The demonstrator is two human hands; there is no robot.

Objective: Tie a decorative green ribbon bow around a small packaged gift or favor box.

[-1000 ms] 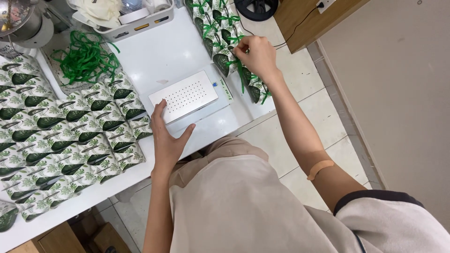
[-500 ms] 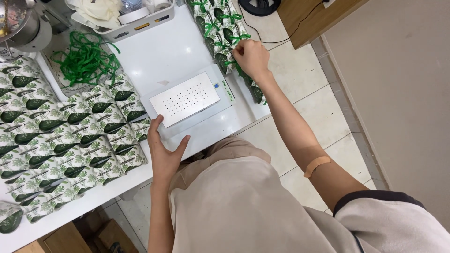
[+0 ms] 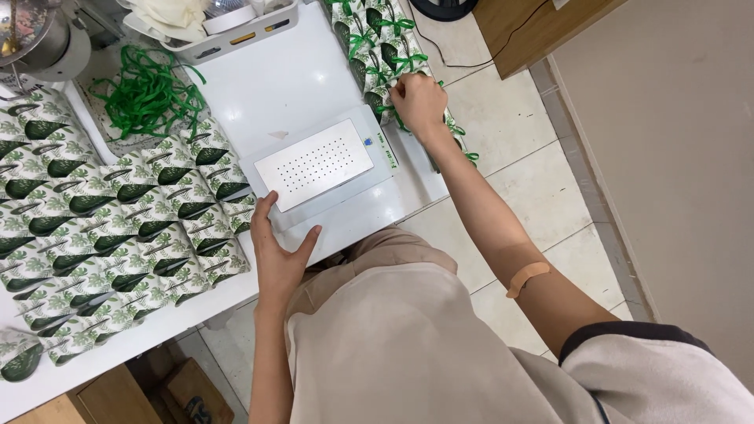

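My left hand [image 3: 279,255] rests open on the white table's front edge, next to rows of leaf-printed packets [image 3: 118,220] and just below a flat white device with a perforated plate [image 3: 314,163]. My right hand [image 3: 418,100] is stretched out past the table's right side. Its fingers are closed on one of the ribbon-tied leaf-printed packets [image 3: 377,47] piled there. The fingertips are hidden, so the exact packet held is hard to make out.
A heap of green ribbon [image 3: 149,94] lies at the back left. A white tray [image 3: 236,35] with cloth and tape stands at the table's far side. A metal appliance [image 3: 39,39] sits top left. Tiled floor [image 3: 534,157] and a wooden cabinet [image 3: 534,31] are on the right.
My right hand has shifted slightly along the pile of tied packets and closed tighter. My left hand has stayed on the table edge. The view has tilted a little.
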